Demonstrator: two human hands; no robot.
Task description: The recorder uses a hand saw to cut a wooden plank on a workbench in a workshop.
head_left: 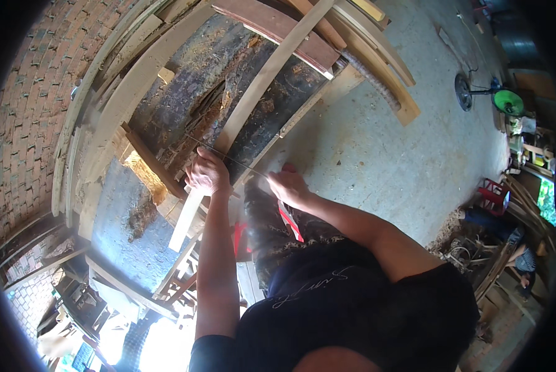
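A long flat wooden strip [277, 61] runs slantwise from the top of the view down to its pale near end [186, 218]. My left hand [210, 173] is closed around this strip near that end. In my closed right hand [289, 187] is one end of a thin, dark, straight tool [244, 163]. It crosses the strip just beyond my left hand. Seen almost as a line, it could be a narrow blade or rod; its exact kind cannot be made out. The fingers of my right hand partly hide its near end.
Below the strip lies a dark, sawdust-strewn work surface [166, 105] with a rough split wood block [144, 177]. Boards [278, 31] are stacked at the far side, long curved planks [98, 149] at the left. A green fan [507, 102] and a red stool [494, 195] stand at right.
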